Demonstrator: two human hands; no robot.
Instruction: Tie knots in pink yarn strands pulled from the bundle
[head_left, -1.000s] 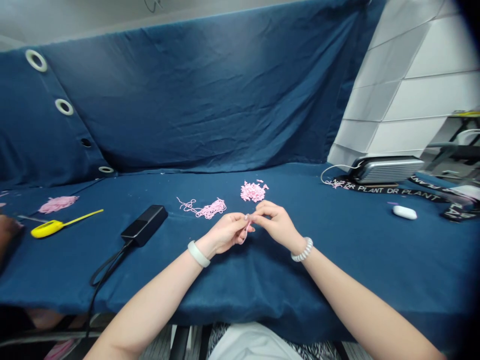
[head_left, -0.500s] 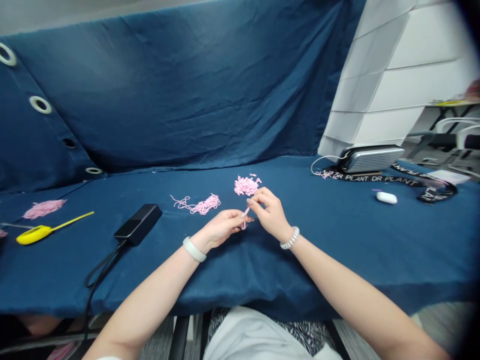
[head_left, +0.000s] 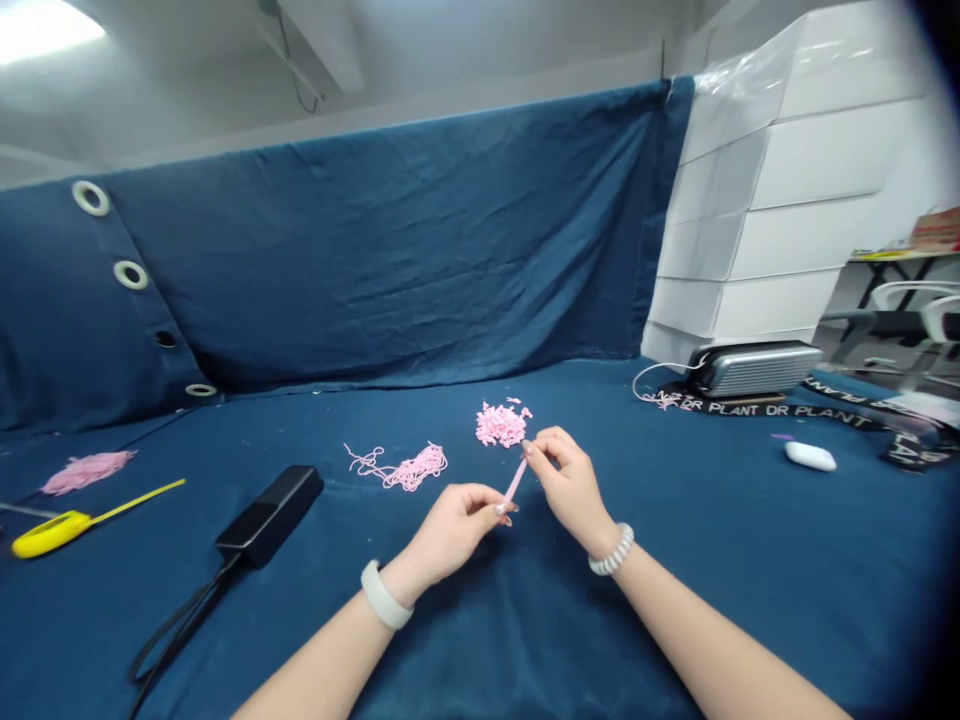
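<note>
My right hand [head_left: 568, 488] pinches the upper end of a short pink yarn strand [head_left: 515, 482] between thumb and forefinger. The strand's lower end reaches the fingertips of my left hand [head_left: 452, 530], and I cannot tell whether they grip it. Just beyond my hands lies a heap of short pink yarn pieces [head_left: 501, 425]. To its left is a loose tangle of pink yarn [head_left: 409, 470]. A white bangle [head_left: 385, 594] circles my left wrist, and a coiled white bracelet [head_left: 611, 550] circles my right.
Dark blue cloth [head_left: 675, 600] covers the table. On it are a black power adapter [head_left: 270, 515] with its cord, a pink yarn bundle [head_left: 86, 472], a yellow-handled tool [head_left: 49, 533], a silver case [head_left: 754, 368], a black DR PLANT lanyard [head_left: 750, 407] and a white oval case [head_left: 810, 456].
My hands have drawn apart, and the pink strand now shows plainly between them, slanting up to my right hand. The view has tilted upward, so the table sits lower in the picture.
</note>
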